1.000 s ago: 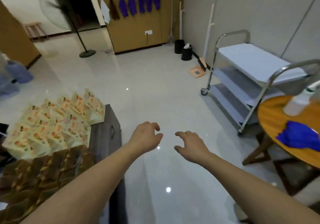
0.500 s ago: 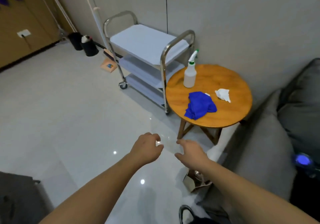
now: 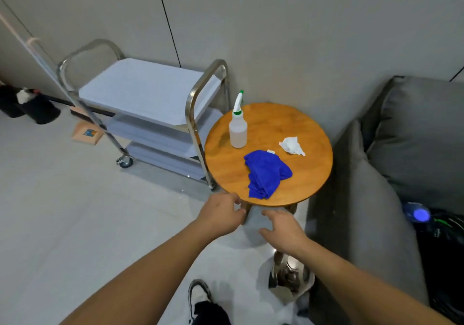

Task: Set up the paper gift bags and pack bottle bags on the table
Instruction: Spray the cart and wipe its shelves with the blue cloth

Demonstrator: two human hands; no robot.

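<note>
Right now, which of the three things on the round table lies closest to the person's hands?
The blue cloth: it lies crumpled at the near edge of the round table, just beyond both hands. The spray bottle and white tissue sit farther back.

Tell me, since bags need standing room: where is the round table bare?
On the round table, bare wood lies along the far rim behind the spray bottle and tissue, and along the right edge. The middle, around the blue cloth, is crowded.
</note>
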